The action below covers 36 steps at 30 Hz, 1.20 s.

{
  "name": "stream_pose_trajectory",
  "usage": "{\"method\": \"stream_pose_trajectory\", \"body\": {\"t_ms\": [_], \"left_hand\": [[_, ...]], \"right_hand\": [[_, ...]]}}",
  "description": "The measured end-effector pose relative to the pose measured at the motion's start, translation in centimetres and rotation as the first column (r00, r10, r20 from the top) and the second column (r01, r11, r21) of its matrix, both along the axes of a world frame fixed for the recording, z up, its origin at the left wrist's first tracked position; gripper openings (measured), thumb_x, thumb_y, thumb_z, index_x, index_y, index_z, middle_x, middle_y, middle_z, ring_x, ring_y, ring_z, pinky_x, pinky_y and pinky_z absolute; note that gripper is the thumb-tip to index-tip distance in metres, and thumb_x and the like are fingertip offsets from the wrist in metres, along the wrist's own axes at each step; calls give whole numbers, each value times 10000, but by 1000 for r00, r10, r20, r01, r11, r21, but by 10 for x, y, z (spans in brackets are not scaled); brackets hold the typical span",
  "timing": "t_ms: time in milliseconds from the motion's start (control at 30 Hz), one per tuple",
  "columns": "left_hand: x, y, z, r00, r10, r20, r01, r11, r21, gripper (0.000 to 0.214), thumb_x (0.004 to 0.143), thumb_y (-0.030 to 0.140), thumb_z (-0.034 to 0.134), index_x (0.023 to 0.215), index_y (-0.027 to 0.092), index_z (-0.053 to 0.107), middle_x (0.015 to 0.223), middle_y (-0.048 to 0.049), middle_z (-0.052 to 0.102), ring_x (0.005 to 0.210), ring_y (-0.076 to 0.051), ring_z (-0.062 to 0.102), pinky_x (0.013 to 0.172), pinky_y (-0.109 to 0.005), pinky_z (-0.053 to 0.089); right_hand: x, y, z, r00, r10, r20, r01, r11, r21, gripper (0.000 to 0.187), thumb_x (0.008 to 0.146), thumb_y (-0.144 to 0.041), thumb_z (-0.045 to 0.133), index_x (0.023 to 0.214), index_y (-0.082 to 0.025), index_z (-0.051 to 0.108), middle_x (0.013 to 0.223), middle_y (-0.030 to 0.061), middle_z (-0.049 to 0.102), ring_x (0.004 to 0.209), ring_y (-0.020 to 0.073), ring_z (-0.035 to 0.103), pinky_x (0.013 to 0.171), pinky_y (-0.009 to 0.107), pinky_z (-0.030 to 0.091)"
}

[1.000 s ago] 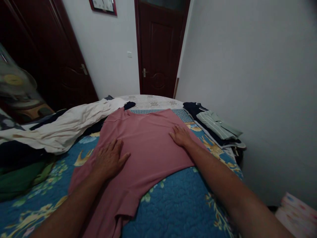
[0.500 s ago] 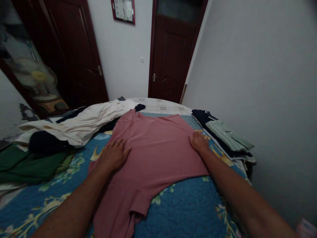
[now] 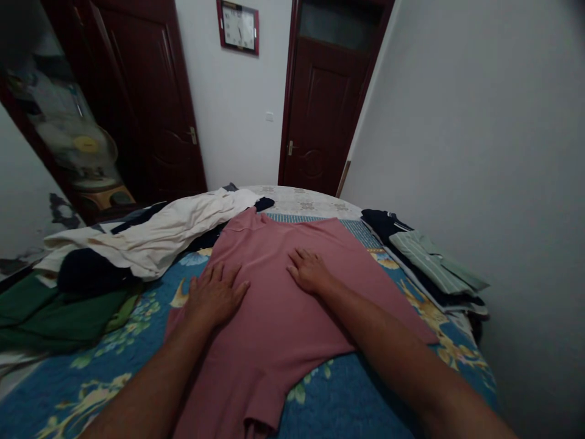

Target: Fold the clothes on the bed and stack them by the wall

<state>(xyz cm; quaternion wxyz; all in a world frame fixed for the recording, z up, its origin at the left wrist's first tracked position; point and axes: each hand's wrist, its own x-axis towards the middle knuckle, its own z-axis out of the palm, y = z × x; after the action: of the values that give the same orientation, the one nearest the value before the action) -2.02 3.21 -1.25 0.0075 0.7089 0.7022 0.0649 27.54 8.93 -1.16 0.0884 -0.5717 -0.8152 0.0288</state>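
Observation:
A pink short-sleeved shirt [image 3: 274, 317] lies spread over the bed, one sleeve pointing toward me at the bottom. My left hand [image 3: 217, 296] rests flat on its left part, fingers apart. Near the middle of the cloth, my right hand [image 3: 308, 271] lies palm down with its fingers stretched out. Neither hand grips the fabric. My right forearm crosses above the lower right part of the shirt and hides some of it.
Under the shirt is a blue floral bedspread [image 3: 338, 396]. Loose clothes lie on the left: a cream garment [image 3: 159, 235] and a green one [image 3: 55, 317]. Folded clothes [image 3: 429, 259] are stacked at the right edge, beside the wall. A clock [image 3: 238, 27] hangs between two doors.
My right hand has moved left from the shirt's right edge to its middle, and its fingers have spread. The shirt's right side now reaches further right. My left hand stays on the cloth.

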Motion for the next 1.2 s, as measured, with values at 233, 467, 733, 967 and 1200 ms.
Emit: {"method": "stream_pose_trajectory", "body": {"t_ms": [233, 467, 733, 967, 1200], "left_hand": [[1, -1, 2, 999, 13, -37, -14, 1000, -15, 747, 1058, 672, 334, 1705, 318, 453, 1793, -154, 362, 1664, -419, 283, 1267, -752, 253], [-1, -1, -3, 1000, 2, -17, -2, 1000, 21, 729, 1054, 641, 359, 1689, 303, 481, 1792, -152, 362, 1671, -416, 266, 1262, -763, 250], [-2, -2, -4, 999, 7, -51, -7, 1000, 4, 724, 1055, 640, 346, 1694, 323, 470, 1798, -131, 356, 1668, -412, 275, 1266, -742, 257], [-2, -2, -5, 998, 16, -54, -17, 1000, -12, 730, 1039, 643, 395, 1695, 331, 463, 1794, -117, 368, 1674, -417, 260, 1271, -730, 256], [2, -4, 2, 999, 30, -32, -31, 999, -27, 733, 1044, 642, 406, 1701, 321, 456, 1803, -121, 352, 1679, -409, 254, 1288, -727, 227]], "right_hand": [[29, 57, -1, 977, -211, -26, 211, 977, -24, 688, 1121, -631, 326, 1684, -256, 452, 1793, 130, 349, 1655, 343, 286, 1316, 634, 196], [70, 107, -8, 937, -350, -4, 350, 937, 3, 679, 1115, -632, 302, 1651, -261, 488, 1782, 131, 366, 1631, 338, 323, 1308, 614, 227], [112, 162, -11, 914, -406, -4, 406, 914, 19, 661, 1113, -584, 272, 1599, -234, 550, 1721, 128, 465, 1586, 316, 397, 1310, 546, 262], [130, 187, -11, 887, -455, -79, 460, 886, 64, 659, 1124, -540, 274, 1540, -156, 612, 1639, 198, 537, 1523, 339, 439, 1281, 550, 278], [124, 174, -9, 837, -513, -191, 546, 771, 327, 568, 1115, -408, 347, 1527, -94, 579, 1602, 237, 541, 1487, 360, 433, 1253, 539, 273]]}}
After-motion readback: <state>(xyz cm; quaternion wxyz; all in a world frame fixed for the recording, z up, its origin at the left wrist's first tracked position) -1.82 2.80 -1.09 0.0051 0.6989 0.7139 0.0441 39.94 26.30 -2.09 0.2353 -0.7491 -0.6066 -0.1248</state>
